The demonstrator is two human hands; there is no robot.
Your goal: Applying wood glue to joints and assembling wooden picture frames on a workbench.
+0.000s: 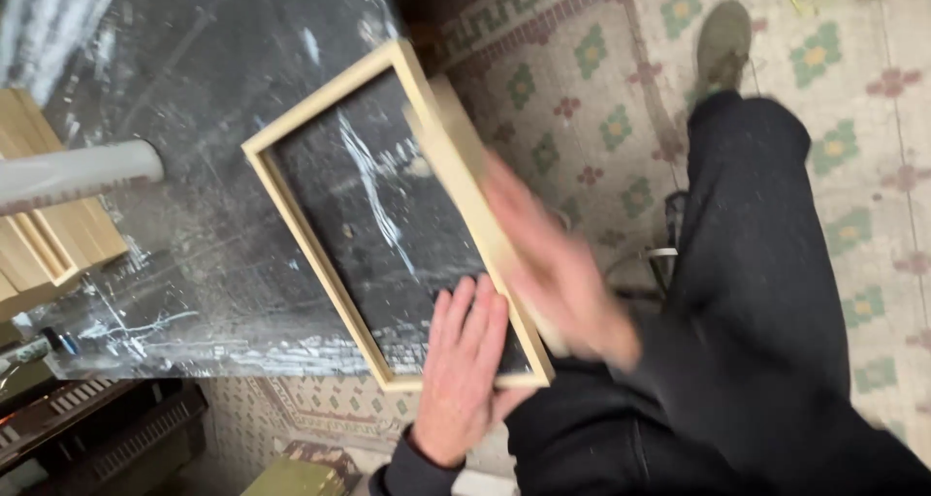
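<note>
A pale rectangular wooden frame lies flat on a dark, paint-streaked worktop, its near corner overhanging the edge. My left hand lies flat inside the frame's near end, fingers spread a little on the dark surface. My right hand is blurred with motion and lies over the frame's right long side. Under it sits a light wooden block or pad against that edge; the grip is too blurred to make out.
Pale wooden frames or boards are stacked at the worktop's left. A grey-white tube lies across them. My dark-trousered leg and shoe stand on a patterned tile floor. Dark crates sit below left.
</note>
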